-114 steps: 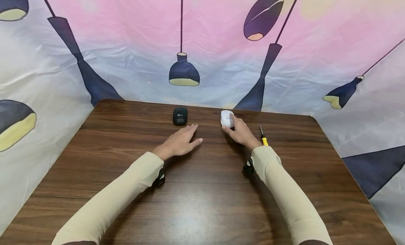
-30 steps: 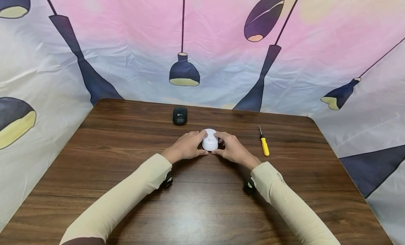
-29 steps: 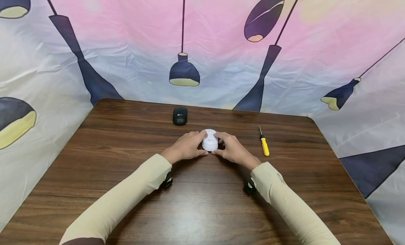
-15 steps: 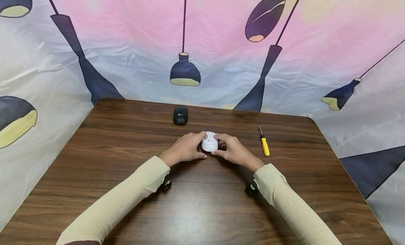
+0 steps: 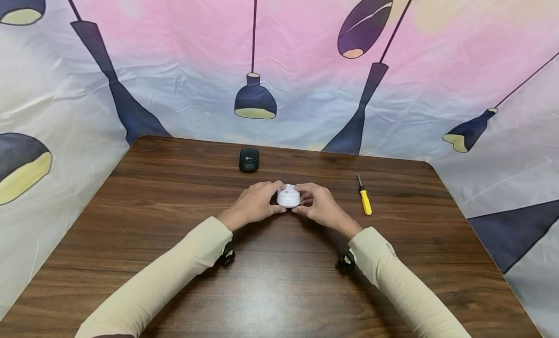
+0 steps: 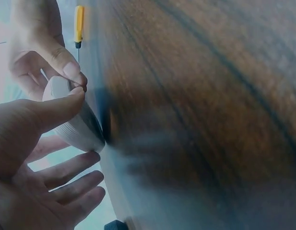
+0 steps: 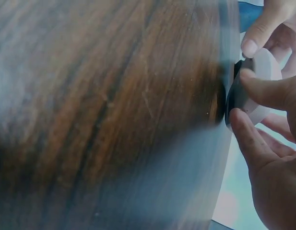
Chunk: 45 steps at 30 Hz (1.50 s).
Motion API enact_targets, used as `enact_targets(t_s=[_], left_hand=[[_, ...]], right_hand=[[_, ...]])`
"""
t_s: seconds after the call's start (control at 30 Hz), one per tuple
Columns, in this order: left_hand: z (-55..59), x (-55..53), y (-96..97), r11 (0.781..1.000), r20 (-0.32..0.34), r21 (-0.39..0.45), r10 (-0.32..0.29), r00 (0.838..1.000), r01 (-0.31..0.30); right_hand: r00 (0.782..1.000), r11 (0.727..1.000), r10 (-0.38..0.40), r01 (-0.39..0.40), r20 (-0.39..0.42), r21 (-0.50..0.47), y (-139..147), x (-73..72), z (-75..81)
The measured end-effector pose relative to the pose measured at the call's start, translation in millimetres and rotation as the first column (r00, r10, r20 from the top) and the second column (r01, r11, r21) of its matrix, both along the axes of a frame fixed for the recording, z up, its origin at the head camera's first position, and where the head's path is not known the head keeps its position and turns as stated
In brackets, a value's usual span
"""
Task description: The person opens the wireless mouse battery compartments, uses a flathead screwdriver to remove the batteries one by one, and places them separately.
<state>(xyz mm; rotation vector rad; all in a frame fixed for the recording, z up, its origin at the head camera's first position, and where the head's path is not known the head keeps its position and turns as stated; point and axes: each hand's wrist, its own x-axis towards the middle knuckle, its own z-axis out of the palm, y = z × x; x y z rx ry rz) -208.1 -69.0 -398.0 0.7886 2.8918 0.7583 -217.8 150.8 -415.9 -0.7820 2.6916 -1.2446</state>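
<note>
A white computer mouse (image 5: 288,197) is held between both hands at the middle of the table (image 5: 183,192). My left hand (image 5: 255,204) grips its left side, thumb at the near end. My right hand (image 5: 322,206) holds the right side the same way. The mouse is tilted: in the left wrist view the near end of the white mouse (image 6: 78,127) is raised off the wood, and its far end is at or very near the surface. In the right wrist view its dark underside (image 7: 239,98) faces the table. The fingertips beneath are partly hidden.
Behind the hands, slightly left, lies a black computer mouse (image 5: 249,160). A screwdriver (image 5: 366,202) with a yellow handle lies to the right, its tip pointing away. A printed cloth (image 5: 297,86) hangs behind the table's far edge.
The white mouse came from the far edge toward the middle, and the left hand joined the right on it. Over the last second its near end has tipped up.
</note>
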Motion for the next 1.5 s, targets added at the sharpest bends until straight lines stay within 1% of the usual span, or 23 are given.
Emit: enact_targets(t_s=[0.2,0.3,0.47,0.6,0.7,0.8,0.9,1.07,1.17,1.33,1.5], left_hand=[[0.9,-1.1,0.0,1.0,-0.007,0.011,0.001,1.0,-0.001],[1.0,-1.0,-0.2,1.0,-0.009,0.022,-0.011,1.0,0.011],[0.2,-1.9,-0.7,0.999,-0.004,0.04,-0.013,1.0,0.013],[-0.5,-2.0,-1.0,0.996,-0.006,0.087,0.0,1.0,0.0],[-0.1,-0.9,-2.3,0.99,-0.003,0.135,0.025,1.0,-0.024],[0.3,0.0,-3.2,0.984,0.002,0.171,0.048,0.999,-0.047],[0.7,0.1,-2.9,0.979,0.007,0.198,0.046,0.999,-0.047],[1.4,-2.1,-0.7,0.97,0.027,0.238,0.038,0.999,-0.043],[1.4,-3.9,0.4,0.964,0.034,0.262,0.035,0.999,-0.043],[1.0,-6.1,1.3,0.955,0.034,0.295,0.025,0.999,-0.034],[0.5,-7.6,3.0,0.956,0.024,0.292,0.035,0.999,-0.041]], right_hand=[[1.0,1.0,-0.014,0.013,-0.028,-0.024,0.8,-1.0,-0.9],[0.999,0.999,-0.007,0.006,-0.034,-0.045,2.5,-1.0,-1.5],[0.999,0.997,-0.001,-0.002,-0.036,-0.081,4.2,0.1,-1.3],[0.999,0.995,-0.002,-0.001,-0.032,-0.104,2.3,0.0,-2.2],[0.999,0.993,0.006,-0.01,-0.037,-0.116,-0.5,-0.4,-2.2],[0.998,0.993,0.006,-0.013,-0.063,-0.116,-2.4,-0.6,-1.6],[0.994,0.995,-0.004,-0.007,-0.11,-0.1,-2.5,-0.9,-1.3],[0.978,0.998,-0.022,0.008,-0.208,-0.069,-1.3,-2.0,-0.5],[0.969,0.998,-0.031,0.015,-0.245,-0.067,-0.3,-2.5,0.6],[0.965,0.998,-0.031,0.016,-0.26,-0.06,2.0,-2.8,1.4],[0.965,0.997,-0.034,0.015,-0.26,-0.077,2.8,-2.6,1.2]])
